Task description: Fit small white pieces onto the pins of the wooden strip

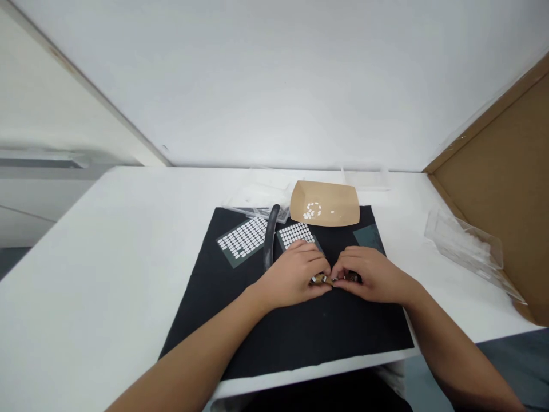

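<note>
Both hands rest on a black mat (291, 337) in the middle of a white table (107, 257). My left hand (295, 274) and my right hand (369, 274) meet fingertip to fingertip, pinched together on a small brownish, metallic part (328, 280). Most of that part is hidden by the fingers. Just behind my left hand lies a dark sheet of small white dots (295, 233). A larger dotted sheet (242, 238) lies to its left, and a black curved tool handle (270, 237) lies between the two sheets.
A brown paper tray (338, 209) holding several small white pieces sits at the mat's far edge. Clear plastic trays lie behind it (257, 200) and at the right (467, 246). A brown board (501, 189) leans at the right. A white wall stands behind.
</note>
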The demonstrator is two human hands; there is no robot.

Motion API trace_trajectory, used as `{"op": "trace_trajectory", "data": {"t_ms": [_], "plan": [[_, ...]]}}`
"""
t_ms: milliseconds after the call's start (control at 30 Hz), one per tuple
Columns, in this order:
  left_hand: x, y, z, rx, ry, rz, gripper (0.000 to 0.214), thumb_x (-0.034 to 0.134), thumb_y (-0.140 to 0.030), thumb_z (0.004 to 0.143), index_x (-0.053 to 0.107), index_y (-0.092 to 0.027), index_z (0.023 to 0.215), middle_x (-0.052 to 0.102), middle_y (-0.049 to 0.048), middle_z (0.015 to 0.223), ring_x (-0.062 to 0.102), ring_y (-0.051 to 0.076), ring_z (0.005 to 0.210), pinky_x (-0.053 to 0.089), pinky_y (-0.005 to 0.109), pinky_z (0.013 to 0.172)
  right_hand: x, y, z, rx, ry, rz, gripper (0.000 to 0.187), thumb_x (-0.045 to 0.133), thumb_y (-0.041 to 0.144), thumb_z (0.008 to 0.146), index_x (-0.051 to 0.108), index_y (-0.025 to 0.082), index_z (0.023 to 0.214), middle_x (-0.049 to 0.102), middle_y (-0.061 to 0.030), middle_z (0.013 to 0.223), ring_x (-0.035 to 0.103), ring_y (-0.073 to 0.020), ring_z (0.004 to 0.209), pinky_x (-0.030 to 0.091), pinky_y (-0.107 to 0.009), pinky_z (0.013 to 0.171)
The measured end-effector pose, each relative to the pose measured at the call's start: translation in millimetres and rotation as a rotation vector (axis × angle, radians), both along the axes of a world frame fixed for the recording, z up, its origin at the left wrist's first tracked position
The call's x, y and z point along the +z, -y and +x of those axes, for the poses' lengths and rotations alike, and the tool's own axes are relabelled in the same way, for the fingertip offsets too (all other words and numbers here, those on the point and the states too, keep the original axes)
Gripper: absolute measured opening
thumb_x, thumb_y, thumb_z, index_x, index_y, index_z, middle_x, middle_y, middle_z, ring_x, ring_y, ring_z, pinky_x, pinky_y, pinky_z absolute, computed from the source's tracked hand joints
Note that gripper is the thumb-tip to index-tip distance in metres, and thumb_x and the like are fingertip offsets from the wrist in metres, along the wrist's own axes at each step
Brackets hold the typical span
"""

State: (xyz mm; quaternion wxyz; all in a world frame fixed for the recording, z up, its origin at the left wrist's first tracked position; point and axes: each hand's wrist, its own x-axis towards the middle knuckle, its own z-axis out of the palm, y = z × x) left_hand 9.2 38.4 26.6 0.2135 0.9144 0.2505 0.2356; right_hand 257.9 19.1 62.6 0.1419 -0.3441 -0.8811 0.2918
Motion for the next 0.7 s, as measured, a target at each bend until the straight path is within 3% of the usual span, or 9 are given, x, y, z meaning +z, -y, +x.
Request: {"op": "trace_trajectory", "data": {"t_ms": [300,467,700], "plan": [[-1.4,1.2,1.0,0.006,-0.018,0.016,0.013,0.079,-0.030,0.093,0.070,-0.021,0.094,0.070,0.0017,0.092,0.064,0.020,0.092,0.041,0.036,0.090,-0.6,-1.1,1.6,-0.013,0.018,0.001,0.019,0.081,0.035,0.095,0.068,0.023,0.101,0.072,0.0001,0.090,0.064,-0.0184,0.086,0.048,-0.032,0.078],[-3.5,1.3,1.3,0.008,-0.040,0.042,0.015,0.078,-0.033,0.094,0.070,-0.020,0.095,0.070,0.0025,0.093,0.065,0.021,0.093,0.041,0.037,0.092,-0.1,0.5,1.8,-0.002,0.008,0.010,0.008,0.071,0.022,0.096,0.067,0.023,0.102,0.072,-0.0009,0.092,0.064,-0.0188,0.087,0.047,-0.033,0.079],[-2.5,2.0,2.0,0.009,-0.055,0.051,0.016,0.078,-0.034,0.095,0.070,-0.021,0.097,0.070,0.0022,0.094,0.064,0.022,0.094,0.040,0.037,0.093,0.5,0.5,2.2,0.001,0.037,0.039,0.004,0.068,0.022,0.098,0.067,0.023,0.102,0.073,-0.0026,0.095,0.065,-0.0202,0.089,0.048,-0.034,0.081]]}}
